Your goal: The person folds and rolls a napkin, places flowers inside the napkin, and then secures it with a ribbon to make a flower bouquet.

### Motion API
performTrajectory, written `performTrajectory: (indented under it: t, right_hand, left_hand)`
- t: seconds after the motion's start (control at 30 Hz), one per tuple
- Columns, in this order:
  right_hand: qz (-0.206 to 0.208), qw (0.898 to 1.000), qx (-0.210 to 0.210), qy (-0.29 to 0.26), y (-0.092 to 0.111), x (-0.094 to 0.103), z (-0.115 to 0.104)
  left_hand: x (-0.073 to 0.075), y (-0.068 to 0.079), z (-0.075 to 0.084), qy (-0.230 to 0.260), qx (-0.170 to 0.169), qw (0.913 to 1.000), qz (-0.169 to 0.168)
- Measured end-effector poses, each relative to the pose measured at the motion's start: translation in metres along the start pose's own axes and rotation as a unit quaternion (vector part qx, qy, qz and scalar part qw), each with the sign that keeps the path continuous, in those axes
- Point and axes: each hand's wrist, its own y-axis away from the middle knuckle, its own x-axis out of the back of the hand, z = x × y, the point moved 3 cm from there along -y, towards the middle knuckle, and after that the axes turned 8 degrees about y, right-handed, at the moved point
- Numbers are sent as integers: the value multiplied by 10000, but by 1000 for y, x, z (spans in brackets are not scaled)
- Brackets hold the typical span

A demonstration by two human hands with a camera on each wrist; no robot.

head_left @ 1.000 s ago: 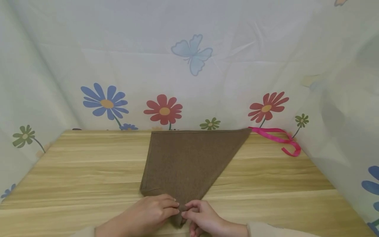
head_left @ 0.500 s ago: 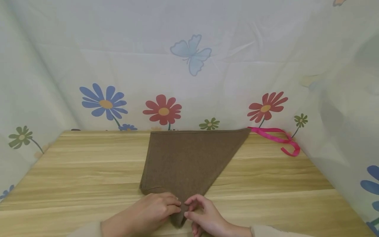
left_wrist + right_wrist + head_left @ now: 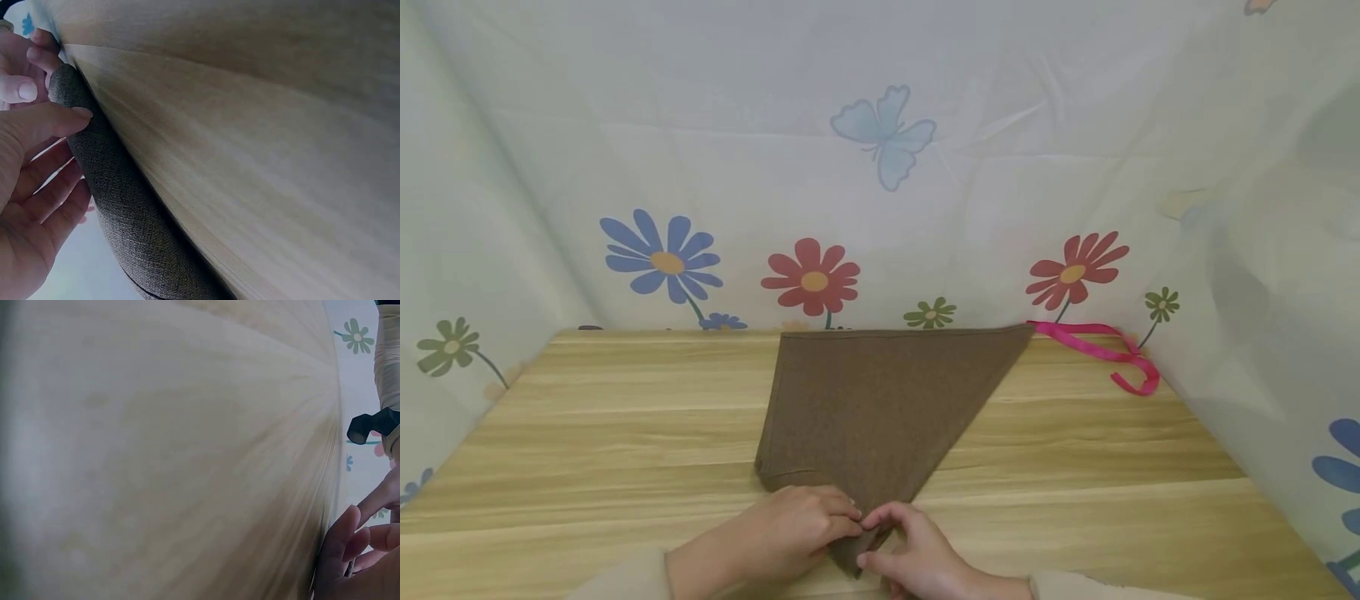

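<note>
A brown cloth [image 3: 880, 408] lies on the wooden table, its straight top edge at the back and its narrow end pointing toward me. Near that end its lower left edge is rolled over. My left hand [image 3: 801, 525] holds this roll; in the left wrist view its thumb [image 3: 69, 119] presses on the rolled cloth [image 3: 125, 194] with the fingers behind. At the near tip, my right hand [image 3: 925, 550] has the cloth between thumb and bent forefinger, close beside the left fingertips. The right wrist view shows only part of the right hand [image 3: 369, 562] at its lower right corner.
A pink ribbon [image 3: 1093, 346] trails from the cloth's far right corner across the wooden table [image 3: 610, 417]. White curtains [image 3: 722, 142] printed with flowers and a butterfly stand behind the table and at both sides.
My right forefinger has come against the left fingertips, and its thumb has shifted down to the cloth's tip. The left hand has slid slightly right. The rest of the cloth lies still.
</note>
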Motion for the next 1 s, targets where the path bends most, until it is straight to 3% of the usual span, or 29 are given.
performTrajectory:
  t: [0.37, 0.77, 1.0]
  right_hand:
    - [52, 9997, -2, 252, -1, 0, 1]
    - [128, 9995, 145, 262, -2, 3, 2]
    - [281, 9989, 270, 251, -1, 4, 1]
  left_hand:
    - [-5, -5, -1, -60, 210, 9991, -361]
    - [-1, -16, -7, 312, 529, 9966, -548]
    - [4, -25, -9, 1073, 902, 9875, -715]
